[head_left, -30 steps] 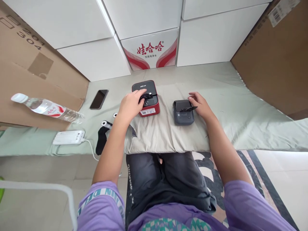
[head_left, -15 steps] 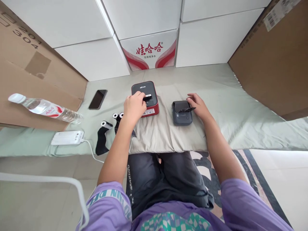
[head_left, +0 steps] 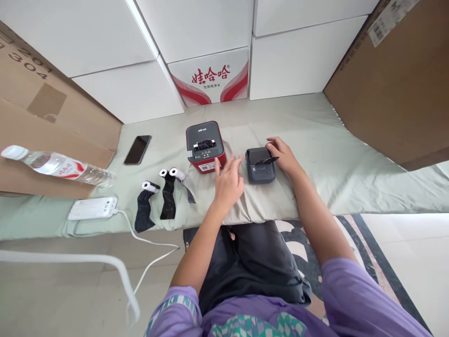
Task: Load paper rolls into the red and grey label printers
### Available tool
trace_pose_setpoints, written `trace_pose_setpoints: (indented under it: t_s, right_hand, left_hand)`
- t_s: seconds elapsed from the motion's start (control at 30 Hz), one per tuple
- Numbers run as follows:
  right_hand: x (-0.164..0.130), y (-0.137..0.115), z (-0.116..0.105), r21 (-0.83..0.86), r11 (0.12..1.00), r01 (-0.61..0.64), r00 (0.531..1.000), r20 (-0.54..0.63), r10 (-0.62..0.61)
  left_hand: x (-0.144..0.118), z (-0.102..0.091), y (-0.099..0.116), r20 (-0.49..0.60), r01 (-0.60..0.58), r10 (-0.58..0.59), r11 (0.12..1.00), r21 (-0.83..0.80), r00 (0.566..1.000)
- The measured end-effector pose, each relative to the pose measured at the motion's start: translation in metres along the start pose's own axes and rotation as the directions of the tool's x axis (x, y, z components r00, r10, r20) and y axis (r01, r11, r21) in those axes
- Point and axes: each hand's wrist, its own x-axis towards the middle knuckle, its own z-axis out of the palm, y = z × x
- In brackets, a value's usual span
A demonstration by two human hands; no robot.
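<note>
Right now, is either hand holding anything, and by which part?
Left hand holds nothing. Right hand rests on the small dark grey box-shaped printer, at its right edge; grip unclear.

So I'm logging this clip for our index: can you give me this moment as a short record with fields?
Left hand: open, fingers spread, between the two printers, holding nothing
Right hand: resting on the grey printer by a dark strip
Red printer: untouched, dark strip in its slot
Surface: green sheet
Left side: two small rolls, phone, power strip, water bottle
</note>
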Motion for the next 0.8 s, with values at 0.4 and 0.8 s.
trace_pose_setpoints:
  t_s: [0.4,0.8]
  right_hand:
    - [-0.015,-0.004,0.020,-0.216,0.975,0.055,0.967,-0.231,-0.106]
    - [-0.014,-0.006,0.025,-0.121,0.992,-0.023,0.961,-0.278,-0.012]
  left_hand:
    - [0.004,0.035,-0.005,0.211,0.250,-0.189,0.915,-0.317,0.959]
    - [0.015,0.030,0.001,0.187,0.225,-0.201,0.967,-0.119,0.962]
